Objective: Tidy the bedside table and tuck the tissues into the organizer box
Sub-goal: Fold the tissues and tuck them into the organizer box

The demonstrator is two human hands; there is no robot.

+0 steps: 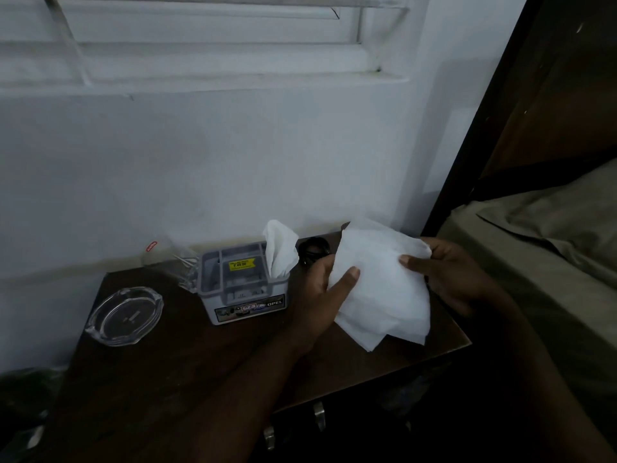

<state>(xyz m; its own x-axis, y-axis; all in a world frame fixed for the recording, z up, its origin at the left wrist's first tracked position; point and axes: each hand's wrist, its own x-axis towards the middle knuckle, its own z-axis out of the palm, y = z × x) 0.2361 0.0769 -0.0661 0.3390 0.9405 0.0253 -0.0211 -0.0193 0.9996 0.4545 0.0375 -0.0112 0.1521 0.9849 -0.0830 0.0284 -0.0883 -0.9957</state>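
My left hand (320,289) and right hand (447,275) both pinch one white tissue (380,289), thumbs on its face, held just above the dark wooden tabletop (187,355). One grey organizer box (243,285) stands to the left; a second tissue (280,248) sticks up from its right compartment. One glass ashtray (125,315) further left. White wall (200,162) behind, bed (551,262) at right.

Dark obj (313,249) behind tissue (380,282), unclear
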